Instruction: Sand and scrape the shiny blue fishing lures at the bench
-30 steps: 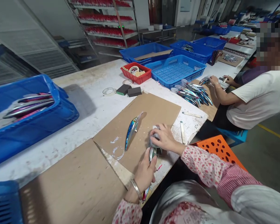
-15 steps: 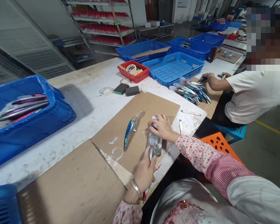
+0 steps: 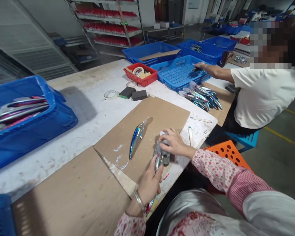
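My left hand (image 3: pixel 149 179) is closed around a silvery fishing lure (image 3: pixel 158 162), whose front end sticks up past the thumb. A pink and yellow tail end shows below the palm. My right hand (image 3: pixel 172 141) has its fingers curled over the upper part of a worn grey block (image 3: pixel 166 158) on the cardboard. The lure's tip lies over the block's near end; I cannot tell whether they touch. A blue and silver fishing lure (image 3: pixel 136 139) with a clear lip lies on the cardboard sheet (image 3: pixel 159 109), left of my hands.
Dark sanding blocks (image 3: pixel 139 95), a tape roll (image 3: pixel 110 95) and a red tray (image 3: pixel 140 78) stand farther back. A blue bin (image 3: pixel 64 121) of lures is at left. A co-worker (image 3: pixel 265 98) at right reaches into a blue basket (image 3: pixel 177 70), beside a lure pile (image 3: pixel 201 96).
My right hand and the grey block have shifted slightly toward me. The left hand keeps the lure, moving a little left. The co-worker's hand has moved from the cardboard into the blue basket.
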Demonstrator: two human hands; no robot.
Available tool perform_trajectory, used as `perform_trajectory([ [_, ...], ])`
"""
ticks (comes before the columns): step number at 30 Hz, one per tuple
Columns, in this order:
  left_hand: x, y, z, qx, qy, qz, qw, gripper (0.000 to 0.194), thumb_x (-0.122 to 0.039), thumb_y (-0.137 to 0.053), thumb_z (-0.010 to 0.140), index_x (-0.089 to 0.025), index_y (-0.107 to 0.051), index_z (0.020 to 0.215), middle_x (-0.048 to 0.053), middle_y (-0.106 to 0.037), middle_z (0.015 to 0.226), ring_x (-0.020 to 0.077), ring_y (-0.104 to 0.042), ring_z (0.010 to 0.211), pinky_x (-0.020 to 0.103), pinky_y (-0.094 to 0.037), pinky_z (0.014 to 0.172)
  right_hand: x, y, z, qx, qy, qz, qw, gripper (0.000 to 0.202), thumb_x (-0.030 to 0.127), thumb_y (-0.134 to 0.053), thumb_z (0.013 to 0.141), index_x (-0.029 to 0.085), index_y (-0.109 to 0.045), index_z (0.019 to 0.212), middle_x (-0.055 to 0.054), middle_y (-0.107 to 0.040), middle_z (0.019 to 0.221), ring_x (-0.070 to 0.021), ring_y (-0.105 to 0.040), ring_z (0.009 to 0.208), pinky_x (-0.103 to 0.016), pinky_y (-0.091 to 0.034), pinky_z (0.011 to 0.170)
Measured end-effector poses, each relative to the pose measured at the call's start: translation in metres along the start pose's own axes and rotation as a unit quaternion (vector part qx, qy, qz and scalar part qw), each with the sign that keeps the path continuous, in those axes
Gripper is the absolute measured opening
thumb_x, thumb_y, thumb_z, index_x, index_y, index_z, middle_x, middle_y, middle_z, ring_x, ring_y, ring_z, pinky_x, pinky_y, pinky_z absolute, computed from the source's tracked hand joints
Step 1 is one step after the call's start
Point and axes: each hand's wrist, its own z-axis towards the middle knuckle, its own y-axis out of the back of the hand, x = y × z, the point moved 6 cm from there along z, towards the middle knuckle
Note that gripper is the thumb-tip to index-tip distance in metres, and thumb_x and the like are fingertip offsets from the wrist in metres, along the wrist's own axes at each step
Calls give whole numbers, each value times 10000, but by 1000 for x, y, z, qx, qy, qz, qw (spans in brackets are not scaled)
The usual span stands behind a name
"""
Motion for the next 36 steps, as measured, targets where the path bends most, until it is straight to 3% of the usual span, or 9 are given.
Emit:
perform_trajectory([
  [4,3,0,-1,3,2,-19,1000,674,-578,-362,884,-231,-249,1451,-100,-446,573,67,-406,325,178,-341,325,-1,7,0,-33,-27,-39,998,157,291,-611,843,230,-685,967,-94,-492,1286,-279,-382,1201,-435,-327,970],
  [9,7,-2,-1,14,6,-57,998,711,-592,-383,871,-213,-242,1455,-92,-434,580,64,-380,336,181,-336,321,8,1,-7,3,21,-6,1000,152,311,-639,824,244,-688,952,-76,-516,1256,-251,-415,1161,-397,-353,962],
  [13,7,-1,-3,9,17,-77,997,736,-579,-401,869,-196,-216,1471,-90,-437,582,62,-373,346,182,-331,327,3,6,-5,-37,-12,-22,999,147,282,-628,832,227,-688,954,-91,-505,1266,-266,-398,1187,-419,-335,978],
  [17,8,-2,-4,22,27,-87,996,716,-565,-395,880,-212,-207,1474,-98,-425,564,60,-358,343,182,-312,335,7,-1,-4,-2,24,26,999,147,293,-667,806,237,-690,941,-71,-518,1228,-240,-434,1141,-382,-357,967],
  [22,11,-3,-3,25,18,-109,994,730,-566,-397,881,-218,-180,1485,-94,-429,575,64,-364,357,185,-316,341,-5,-1,3,-33,-58,2,998,143,286,-629,834,227,-682,953,-77,-507,1222,-254,-418,1163,-407,-346,964],
  [27,14,-4,-4,27,28,-112,993,750,-593,-410,864,-245,-176,1485,-98,-428,585,56,-352,346,179,-301,332,5,-7,-2,3,-7,43,999,140,288,-664,805,248,-686,937,-53,-517,1190,-229,-434,1136,-371,-361,951],
  [32,12,-3,-4,17,28,-113,993,756,-610,-422,854,-243,-205,1478,-98,-432,582,57,-361,343,180,-305,331,-6,-3,3,-24,-76,10,997,146,290,-621,837,223,-678,954,-72,-508,1207,-251,-408,1162,-407,-342,969],
  [36,13,-4,-3,18,31,-105,994,720,-582,-402,866,-244,-219,1475,-102,-426,556,56,-346,333,176,-298,330,5,-10,-1,10,-9,40,999,144,304,-642,822,245,-679,948,-56,-516,1183,-235,-425,1144,-383,-360,952],
])
